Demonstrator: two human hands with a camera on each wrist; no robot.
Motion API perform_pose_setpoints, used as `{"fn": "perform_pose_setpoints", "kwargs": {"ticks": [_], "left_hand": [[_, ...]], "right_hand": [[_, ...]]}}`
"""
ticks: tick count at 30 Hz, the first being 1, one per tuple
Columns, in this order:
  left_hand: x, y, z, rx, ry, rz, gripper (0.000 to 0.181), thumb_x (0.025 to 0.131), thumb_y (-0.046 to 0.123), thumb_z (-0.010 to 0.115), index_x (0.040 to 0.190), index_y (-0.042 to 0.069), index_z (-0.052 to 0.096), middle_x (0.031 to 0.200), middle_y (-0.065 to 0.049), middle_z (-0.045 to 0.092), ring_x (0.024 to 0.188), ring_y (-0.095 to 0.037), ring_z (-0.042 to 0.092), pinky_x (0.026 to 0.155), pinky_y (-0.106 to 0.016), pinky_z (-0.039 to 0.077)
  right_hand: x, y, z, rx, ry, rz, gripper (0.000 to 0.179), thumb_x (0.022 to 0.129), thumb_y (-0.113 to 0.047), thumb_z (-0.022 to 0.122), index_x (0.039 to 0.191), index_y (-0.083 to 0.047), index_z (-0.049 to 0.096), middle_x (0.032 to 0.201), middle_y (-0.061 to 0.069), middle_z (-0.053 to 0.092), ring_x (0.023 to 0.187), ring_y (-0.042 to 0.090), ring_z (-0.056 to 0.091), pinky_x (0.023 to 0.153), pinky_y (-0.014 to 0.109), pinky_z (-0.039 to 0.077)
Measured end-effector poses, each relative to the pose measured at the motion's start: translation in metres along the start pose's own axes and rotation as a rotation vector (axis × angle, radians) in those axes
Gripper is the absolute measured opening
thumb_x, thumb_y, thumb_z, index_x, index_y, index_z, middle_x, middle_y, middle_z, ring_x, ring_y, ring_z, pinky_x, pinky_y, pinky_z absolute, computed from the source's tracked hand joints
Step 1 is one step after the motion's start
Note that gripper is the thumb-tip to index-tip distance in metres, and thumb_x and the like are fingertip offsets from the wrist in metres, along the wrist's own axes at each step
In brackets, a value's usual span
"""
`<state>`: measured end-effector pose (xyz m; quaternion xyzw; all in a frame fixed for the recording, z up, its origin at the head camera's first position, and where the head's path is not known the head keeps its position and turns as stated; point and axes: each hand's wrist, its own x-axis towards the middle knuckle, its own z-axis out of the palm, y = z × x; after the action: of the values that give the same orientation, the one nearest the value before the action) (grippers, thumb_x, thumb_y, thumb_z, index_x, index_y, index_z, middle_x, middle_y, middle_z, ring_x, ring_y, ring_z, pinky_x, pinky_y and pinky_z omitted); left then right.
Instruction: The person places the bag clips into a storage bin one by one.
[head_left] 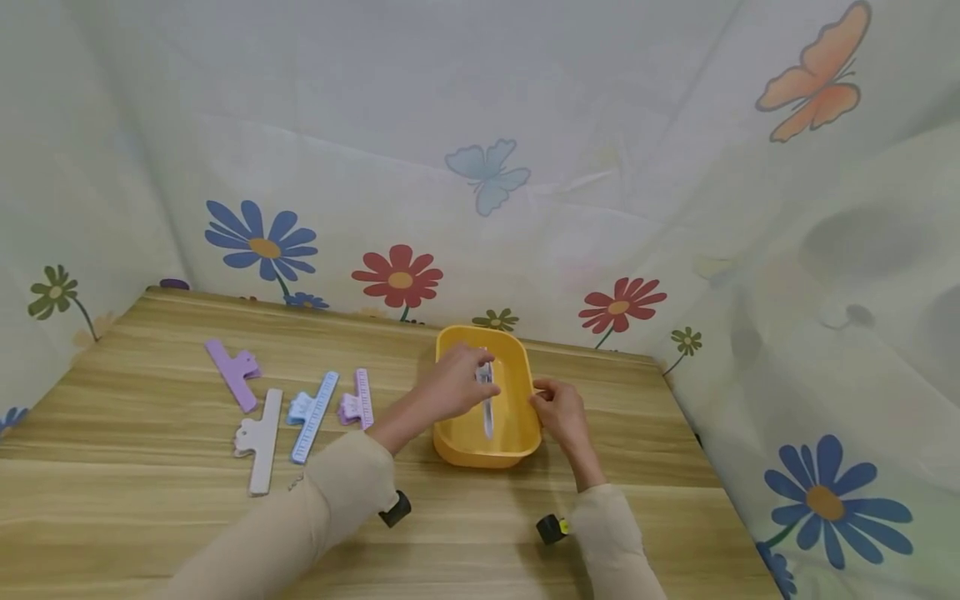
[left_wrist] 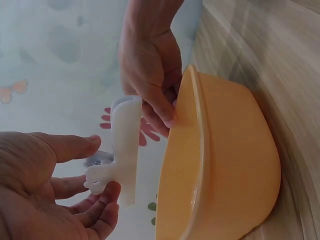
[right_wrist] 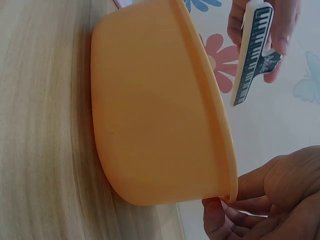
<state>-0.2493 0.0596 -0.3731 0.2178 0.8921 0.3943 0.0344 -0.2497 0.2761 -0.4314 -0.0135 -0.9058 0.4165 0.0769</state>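
Reading my feed from the left, a purple clip (head_left: 231,373) lies slanted on the table (head_left: 135,483), then a whitish clip (head_left: 264,442), a blue clip (head_left: 315,417) and a small lilac clip (head_left: 365,398); they sit near one another but apart, which I'd judge leaves each easy to pick up singly. Next I see the left hand (head_left: 453,383), fingers bent and closed enough to pinch a white clip with piano-key markings (left_wrist: 126,150) by its handle side. That hold seems chosen to leave the long bar free, pointing away from the palm. This clip hangs above the mouth of the yellow basin (head_left: 487,459), apart from its rim. The basin stands upright on the table, its open top presumably there to receive things. Farthest right, the right hand (head_left: 562,412) has thumb and fingers closed on the basin's rim, likely to steady it against sliding.
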Motion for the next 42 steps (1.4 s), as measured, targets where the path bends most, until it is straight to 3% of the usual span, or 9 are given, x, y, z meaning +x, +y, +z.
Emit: {"fn": "perform_pose_setpoints", "kwargs": {"ticks": [12, 24, 33, 42], "left_hand": [[0.016, 0.006, 0.017, 0.019, -0.024, 0.006, 0.048, 0.093, 0.018, 0.079, 0.133, -0.005, 0.065, 0.122, -0.017, 0.063, 0.113, -0.029, 0.056, 0.098, -0.042, 0.052], [0.028, 0.007, 0.032, -0.006, -0.050, -0.048, 0.048, 0.094, 0.015, 0.077, 0.136, -0.003, 0.063, 0.133, -0.018, 0.058, 0.119, -0.028, 0.054, 0.101, -0.041, 0.050], [0.035, 0.011, 0.043, -0.008, -0.059, -0.036, 0.048, 0.092, 0.014, 0.080, 0.134, -0.005, 0.064, 0.130, -0.020, 0.057, 0.110, -0.025, 0.052, 0.091, -0.037, 0.052], [0.041, 0.005, 0.053, 0.000, -0.061, -0.046, 0.047, 0.092, 0.014, 0.081, 0.131, -0.005, 0.065, 0.130, -0.020, 0.057, 0.114, -0.028, 0.054, 0.097, -0.040, 0.051]], "right_hand": [[0.001, -0.003, -0.001, 0.009, -0.008, 0.008, 0.027, 0.093, 0.005, 0.065, 0.118, 0.015, 0.068, 0.089, 0.021, 0.071, 0.071, 0.020, 0.064, 0.056, 0.021, 0.051], [0.002, 0.000, -0.001, 0.025, -0.019, 0.019, 0.027, 0.094, 0.005, 0.065, 0.119, 0.015, 0.067, 0.090, 0.022, 0.071, 0.069, 0.020, 0.064, 0.055, 0.021, 0.050], [0.001, 0.001, -0.001, 0.058, -0.018, 0.020, 0.026, 0.094, 0.006, 0.065, 0.118, 0.016, 0.067, 0.090, 0.021, 0.071, 0.070, 0.020, 0.064, 0.054, 0.019, 0.049], [0.001, 0.002, -0.001, 0.058, -0.009, -0.009, 0.026, 0.093, 0.006, 0.066, 0.117, 0.016, 0.068, 0.089, 0.022, 0.072, 0.070, 0.021, 0.065, 0.053, 0.018, 0.049]]}}
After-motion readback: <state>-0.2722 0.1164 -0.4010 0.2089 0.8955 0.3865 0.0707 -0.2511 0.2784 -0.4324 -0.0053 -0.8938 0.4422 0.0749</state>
